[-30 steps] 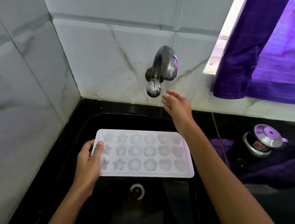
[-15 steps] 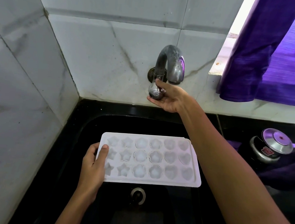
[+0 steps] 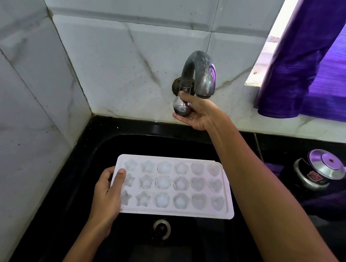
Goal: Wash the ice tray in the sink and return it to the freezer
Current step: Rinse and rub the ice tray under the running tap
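Ice tray [image 3: 174, 186] over sink [image 3: 105, 144] (left-edge grip)

Red cooker label [image 3: 314, 176], illegible.

The left hand [image 3: 107, 194] covered the near-left corner of the ice tray [image 3: 174, 185], its thumb lying over part of a star mould, while its fingers were hidden beneath the tray. The right hand [image 3: 198, 114] wrapped the tap's knob [image 3: 181, 108], concealing the knob's right side. The right forearm crossed in front of the tray's far-right corner and the sink [image 3: 109, 144] rim there. Right of that forearm, the purple curtain [image 3: 328, 63] ran off the top and right edges. Both forearms left the picture at the bottom edge.
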A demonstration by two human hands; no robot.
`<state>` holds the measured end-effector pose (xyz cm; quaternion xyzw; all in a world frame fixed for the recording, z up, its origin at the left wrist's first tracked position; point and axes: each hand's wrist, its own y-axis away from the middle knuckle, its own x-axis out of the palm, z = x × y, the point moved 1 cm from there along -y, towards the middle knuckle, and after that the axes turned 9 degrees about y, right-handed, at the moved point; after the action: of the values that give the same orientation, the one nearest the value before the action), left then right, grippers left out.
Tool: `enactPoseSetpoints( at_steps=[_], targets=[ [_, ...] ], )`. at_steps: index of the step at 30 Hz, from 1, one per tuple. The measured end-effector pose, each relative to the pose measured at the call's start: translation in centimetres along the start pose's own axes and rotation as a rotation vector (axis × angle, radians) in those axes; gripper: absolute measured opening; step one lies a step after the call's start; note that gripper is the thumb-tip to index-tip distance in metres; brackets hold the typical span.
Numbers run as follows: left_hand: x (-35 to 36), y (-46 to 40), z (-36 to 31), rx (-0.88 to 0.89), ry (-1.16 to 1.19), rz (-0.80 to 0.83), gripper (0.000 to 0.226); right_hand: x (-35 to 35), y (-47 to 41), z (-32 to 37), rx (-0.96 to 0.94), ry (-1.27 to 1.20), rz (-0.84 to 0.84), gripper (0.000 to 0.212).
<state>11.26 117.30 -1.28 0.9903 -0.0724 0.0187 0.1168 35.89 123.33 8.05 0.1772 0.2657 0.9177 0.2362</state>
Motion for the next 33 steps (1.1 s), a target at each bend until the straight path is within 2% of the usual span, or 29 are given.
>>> enactPoseSetpoints(
  at_steps=[12, 16, 23, 27, 30, 33],
  targets=[
    [-0.4, -0.2, -0.4, 0.015, 0.015, -0.011, 0.010, -0.1, -0.3, -0.3, -0.017, 0.026, -0.005, 0.027],
    [-0.5, -0.3, -0.3, 0.010, 0.008, -0.016, 0.011, 0.1, -0.3, -0.3, -0.025, 0.025, -0.022, 0.041],
    [-0.4, -0.5, -0.3, 0.013, 0.000, -0.007, 0.013, 0.1, -0.2, -0.3, -0.025, 0.034, -0.011, 0.030],
    [-0.4, -0.6, -0.2, 0.010, 0.000, -0.006, 0.013, 0.1, -0.5, -0.4, -0.043, 0.042, -0.023, 0.038],
    [-0.4, -0.6, -0.1, 0.008, 0.000, -0.004, 0.013, -0.1, -0.6, -0.5, -0.042, 0.059, -0.003, 0.027],
    [-0.4, -0.7, 0.0, -0.003, 0.003, -0.008, 0.014, -1.0, -0.8, -0.8, -0.040, 0.147, 0.034, 0.038]
  ],
)
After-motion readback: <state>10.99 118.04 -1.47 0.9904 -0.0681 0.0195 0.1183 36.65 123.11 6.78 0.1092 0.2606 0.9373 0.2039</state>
